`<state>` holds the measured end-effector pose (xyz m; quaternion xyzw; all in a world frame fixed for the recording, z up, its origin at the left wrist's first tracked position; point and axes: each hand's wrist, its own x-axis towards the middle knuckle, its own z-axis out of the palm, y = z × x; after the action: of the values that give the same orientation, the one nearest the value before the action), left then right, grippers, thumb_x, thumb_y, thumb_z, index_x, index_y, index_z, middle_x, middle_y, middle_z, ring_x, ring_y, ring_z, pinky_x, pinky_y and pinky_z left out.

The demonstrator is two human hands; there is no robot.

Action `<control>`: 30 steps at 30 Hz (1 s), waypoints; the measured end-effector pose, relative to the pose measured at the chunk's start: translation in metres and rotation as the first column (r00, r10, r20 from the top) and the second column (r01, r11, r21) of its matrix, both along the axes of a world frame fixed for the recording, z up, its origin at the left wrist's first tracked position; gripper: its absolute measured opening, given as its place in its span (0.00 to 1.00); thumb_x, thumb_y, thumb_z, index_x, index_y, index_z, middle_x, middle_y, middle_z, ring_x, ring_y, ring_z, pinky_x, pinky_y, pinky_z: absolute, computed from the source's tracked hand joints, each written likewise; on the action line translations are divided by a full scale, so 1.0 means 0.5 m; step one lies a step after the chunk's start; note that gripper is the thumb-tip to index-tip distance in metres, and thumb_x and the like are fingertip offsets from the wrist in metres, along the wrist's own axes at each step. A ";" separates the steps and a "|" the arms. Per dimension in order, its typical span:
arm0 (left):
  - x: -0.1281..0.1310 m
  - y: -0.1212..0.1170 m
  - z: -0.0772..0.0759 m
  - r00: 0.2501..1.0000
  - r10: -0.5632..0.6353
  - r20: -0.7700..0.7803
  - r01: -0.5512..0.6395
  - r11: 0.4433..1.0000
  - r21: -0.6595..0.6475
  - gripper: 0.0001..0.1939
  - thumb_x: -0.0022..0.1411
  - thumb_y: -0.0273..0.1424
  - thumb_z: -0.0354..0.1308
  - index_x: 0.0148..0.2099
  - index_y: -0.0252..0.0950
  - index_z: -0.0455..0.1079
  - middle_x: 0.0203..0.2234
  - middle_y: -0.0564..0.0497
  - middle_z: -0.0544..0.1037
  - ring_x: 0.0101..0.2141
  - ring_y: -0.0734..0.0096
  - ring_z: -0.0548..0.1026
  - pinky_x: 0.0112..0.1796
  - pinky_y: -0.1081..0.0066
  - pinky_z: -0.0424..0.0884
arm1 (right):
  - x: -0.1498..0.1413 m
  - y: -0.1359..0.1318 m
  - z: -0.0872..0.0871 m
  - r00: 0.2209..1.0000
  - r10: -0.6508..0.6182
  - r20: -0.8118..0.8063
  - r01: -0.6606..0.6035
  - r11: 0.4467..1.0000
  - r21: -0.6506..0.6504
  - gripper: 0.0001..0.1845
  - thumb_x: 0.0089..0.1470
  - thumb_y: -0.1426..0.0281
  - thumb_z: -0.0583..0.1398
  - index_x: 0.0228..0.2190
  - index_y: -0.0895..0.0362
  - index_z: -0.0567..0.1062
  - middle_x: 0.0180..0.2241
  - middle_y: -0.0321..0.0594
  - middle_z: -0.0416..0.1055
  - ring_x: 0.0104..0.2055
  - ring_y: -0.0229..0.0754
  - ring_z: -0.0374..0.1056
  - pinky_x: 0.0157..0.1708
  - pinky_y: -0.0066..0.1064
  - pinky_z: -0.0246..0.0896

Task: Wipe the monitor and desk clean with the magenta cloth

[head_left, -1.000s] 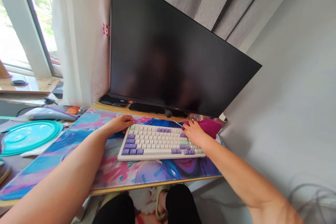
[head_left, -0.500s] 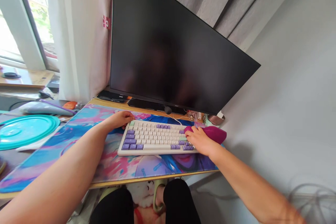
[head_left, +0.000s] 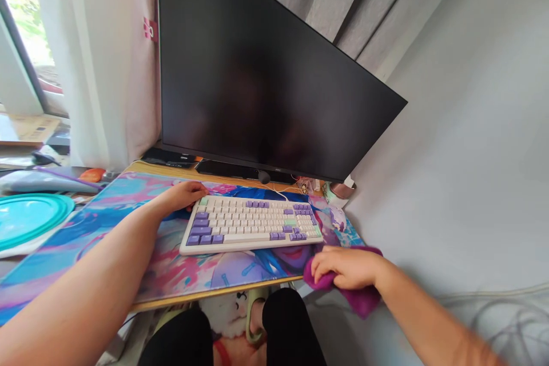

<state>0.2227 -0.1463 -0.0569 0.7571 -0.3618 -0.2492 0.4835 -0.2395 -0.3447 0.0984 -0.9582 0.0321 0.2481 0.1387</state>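
A white and purple keyboard lies on a colourful desk mat. At its far left corner my left hand is closed, fingers curled against the edge; their tips are partly hidden. My right hand grips a magenta cloth by the desk's front right edge, off the keyboard's near right corner. Part of the cloth hangs down past the desk edge, below the palm.
A large dark monitor stands behind the keyboard on a black base. To the left are a turquoise lid and an orange item. A cup sits at the back right, near the grey wall.
My right hand has come off the keyboard's right side with the cloth, toward me and to the right, baring the number keys. My left hand stays at the keyboard's corner. The view has shifted slightly.
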 end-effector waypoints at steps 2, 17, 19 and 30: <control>0.002 -0.002 -0.004 1.000 0.004 0.001 -0.004 1.000 -0.010 0.25 0.45 0.58 0.64 0.32 0.41 0.76 0.21 0.51 0.74 0.23 0.66 0.71 0.26 0.64 0.67 | -0.025 -0.014 -0.005 0.990 -0.120 0.067 0.114 0.990 0.084 0.29 0.52 0.81 0.60 0.52 0.46 0.82 0.60 0.35 0.79 0.61 0.46 0.74 0.66 0.37 0.68; -0.011 0.002 0.017 1.000 -0.017 0.002 0.016 0.999 0.049 0.37 0.43 0.67 0.66 0.36 0.37 0.74 0.20 0.56 0.70 0.24 0.69 0.66 0.26 0.69 0.65 | 0.157 -0.227 -0.118 0.656 -0.385 0.649 0.468 0.882 0.050 0.40 0.63 0.61 0.64 0.73 0.56 0.66 0.78 0.56 0.53 0.80 0.58 0.54 0.80 0.56 0.49; -0.012 0.001 0.017 1.000 -0.009 0.000 0.009 0.998 0.059 0.37 0.43 0.67 0.65 0.36 0.37 0.74 0.20 0.56 0.70 0.24 0.69 0.66 0.26 0.69 0.65 | 0.188 -0.232 -0.132 0.755 -0.391 0.527 0.465 0.885 -0.011 0.47 0.59 0.59 0.69 0.75 0.56 0.63 0.80 0.57 0.50 0.81 0.61 0.51 0.80 0.58 0.49; -0.018 0.001 0.024 1.000 0.004 -0.002 -0.004 0.998 0.068 0.36 0.43 0.65 0.66 0.37 0.37 0.75 0.21 0.55 0.70 0.24 0.69 0.66 0.25 0.70 0.64 | 0.146 -0.205 -0.119 0.841 -0.289 0.458 0.407 0.895 -0.181 0.51 0.51 0.85 0.58 0.74 0.47 0.66 0.80 0.43 0.53 0.78 0.56 0.54 0.79 0.56 0.51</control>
<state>0.2137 -0.1458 -0.0450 0.7737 -0.3513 -0.2612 0.4581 -0.1664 -0.4471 0.0390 -0.9762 0.2102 0.0003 0.0530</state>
